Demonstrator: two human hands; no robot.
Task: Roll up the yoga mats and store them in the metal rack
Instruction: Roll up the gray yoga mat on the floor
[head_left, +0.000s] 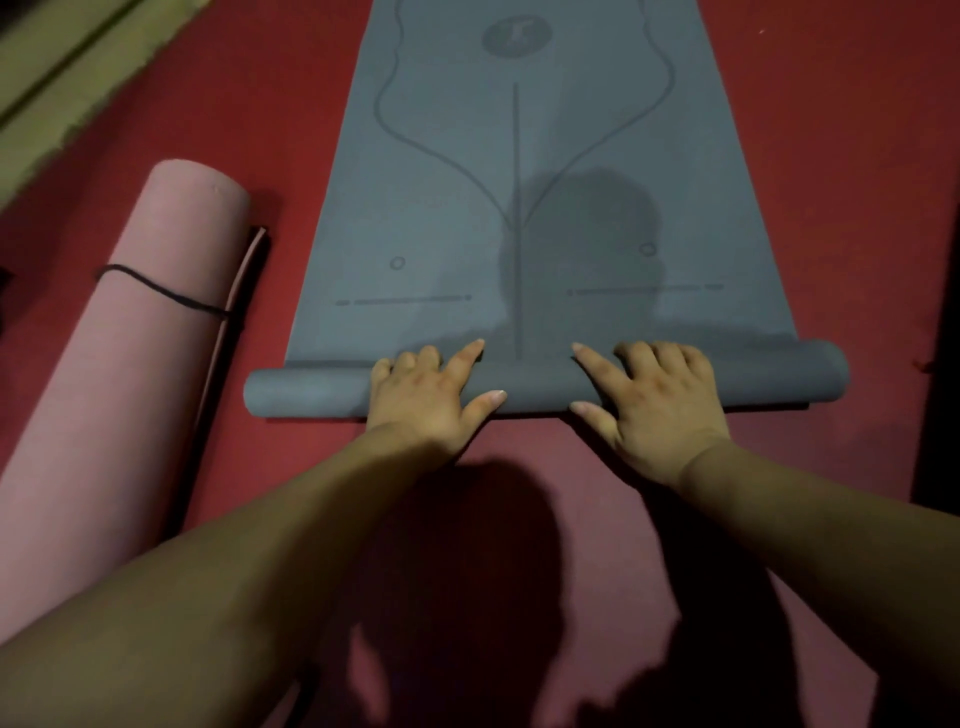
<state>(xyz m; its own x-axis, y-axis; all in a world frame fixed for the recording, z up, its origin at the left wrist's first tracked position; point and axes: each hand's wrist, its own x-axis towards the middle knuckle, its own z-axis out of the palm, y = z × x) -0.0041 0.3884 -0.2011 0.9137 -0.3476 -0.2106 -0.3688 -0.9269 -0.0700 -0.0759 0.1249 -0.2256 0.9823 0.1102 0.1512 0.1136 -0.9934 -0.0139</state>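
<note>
Two bare forearms reach in from the bottom edge and end at the hands, which sit side by side on the rolled end of a matte grey yoga mat (467, 208). The left hand (431, 395) lies over the roll with its thumb against the near side, its index finger stretched forward onto the flat sheet and its other fingers bent over the top. The right hand (654, 400) mirrors it: thumb on the near face, index finger pointing forward, the remaining fingers curled over the tube. Both hold the roll between thumb and fingers, with a small gap between the two hands.

So far the grey yoga mat forms only a slim, smooth cylinder at its near end, and this lies across the view. Beyond it the rest lies flat on the dull red floor (831, 156) and runs away from the camera. The flat surface carries thin darker printed lines: a straight centre stripe, curved outlines, two small circles, short dashes and a round emblem at the far end.

Left of it, apart from the grey sheet, lies a thick pink foam yoga mat (130, 364), fully rolled into a fat cylinder. A thin black cord (161, 291) loops around it. A pale olive strip with a rough edge (62, 78) crosses the upper left corner.
</note>
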